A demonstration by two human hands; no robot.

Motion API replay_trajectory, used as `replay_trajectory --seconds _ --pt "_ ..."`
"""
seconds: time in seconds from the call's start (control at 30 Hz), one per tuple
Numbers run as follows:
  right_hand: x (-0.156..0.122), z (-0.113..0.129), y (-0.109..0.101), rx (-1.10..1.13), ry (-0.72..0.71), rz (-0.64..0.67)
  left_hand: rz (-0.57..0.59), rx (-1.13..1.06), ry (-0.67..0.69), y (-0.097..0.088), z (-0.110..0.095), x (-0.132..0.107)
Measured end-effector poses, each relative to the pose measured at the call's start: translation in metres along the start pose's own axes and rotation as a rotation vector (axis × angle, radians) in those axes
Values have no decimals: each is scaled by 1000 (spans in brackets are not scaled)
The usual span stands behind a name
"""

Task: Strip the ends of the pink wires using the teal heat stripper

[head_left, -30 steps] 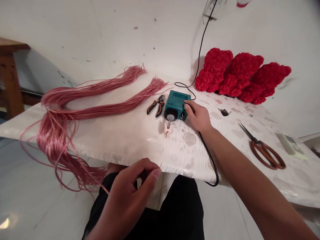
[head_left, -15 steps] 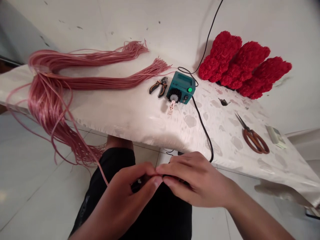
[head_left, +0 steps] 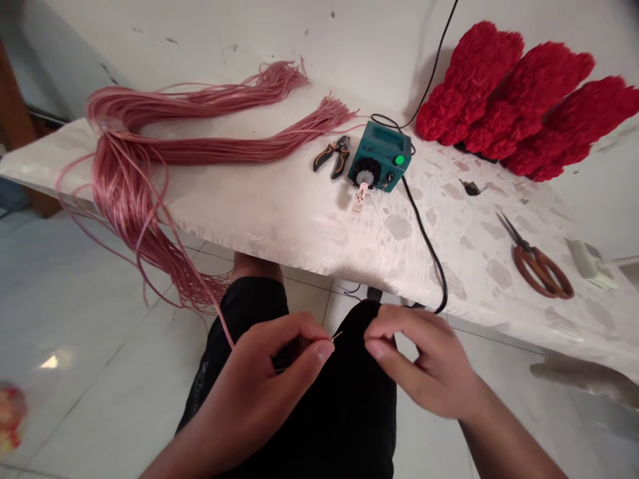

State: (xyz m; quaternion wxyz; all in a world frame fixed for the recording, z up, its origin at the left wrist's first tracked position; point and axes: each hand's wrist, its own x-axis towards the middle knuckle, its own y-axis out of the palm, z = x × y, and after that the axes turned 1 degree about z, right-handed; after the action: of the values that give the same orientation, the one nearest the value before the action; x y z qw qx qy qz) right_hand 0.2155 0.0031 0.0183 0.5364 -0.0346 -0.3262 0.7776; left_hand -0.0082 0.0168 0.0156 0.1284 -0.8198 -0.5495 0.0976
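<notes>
My left hand [head_left: 272, 379] hovers over my lap and pinches the end of one pink strand [head_left: 225, 329] between thumb and forefinger; a short tip sticks out past the fingers. That strand runs up to a big bundle of pink strands [head_left: 150, 146] draped over the table's left edge. My right hand [head_left: 424, 362] is a little to the right of the left one, its fingers curled in a pinch with nothing I can make out in them. A teal box-shaped device [head_left: 380, 163] with a green button and a black cable [head_left: 424, 233] stands on the table.
Orange-handled pliers [head_left: 332, 156] lie left of the device. Red fluffy heart shapes [head_left: 524, 93] lean on the wall at the back right. Brown-handled scissors [head_left: 536, 259] and a small pale pack [head_left: 589, 263] lie on the white table [head_left: 279, 219] to the right. Tiled floor lies below left.
My right hand left the device's button and came down to my lap, met the left hand's fingertips, and has now drawn slightly apart to the right. The view tilted downward.
</notes>
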Motion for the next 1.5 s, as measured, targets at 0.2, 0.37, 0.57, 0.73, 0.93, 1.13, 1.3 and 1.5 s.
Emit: replay_trajectory --seconds 0.2,0.37,0.57,0.73,0.93,1.13,1.3,1.5 --pt "-38 -18 99 557 582 388 -73 -18 20 0 0 0" --pt "-35 -42 173 1122 819 246 -75 -50 -50 3 -5 -4" --pt "-27 -59 174 1376 720 -149 -41 -99 15 2 -8 -3" --pt "-33 -52 146 1342 618 -311 -40 -9 74 2 -6 0" --pt "-29 -17 107 982 442 -377 -79 67 146 7 -7 2" --pt "-25 3 88 586 324 -352 -61 106 218 22 0 3" --pt "-27 0 87 518 261 -380 -74 148 321 35 5 5" --pt "-28 0 90 551 268 -413 -29 163 330 43 6 6"
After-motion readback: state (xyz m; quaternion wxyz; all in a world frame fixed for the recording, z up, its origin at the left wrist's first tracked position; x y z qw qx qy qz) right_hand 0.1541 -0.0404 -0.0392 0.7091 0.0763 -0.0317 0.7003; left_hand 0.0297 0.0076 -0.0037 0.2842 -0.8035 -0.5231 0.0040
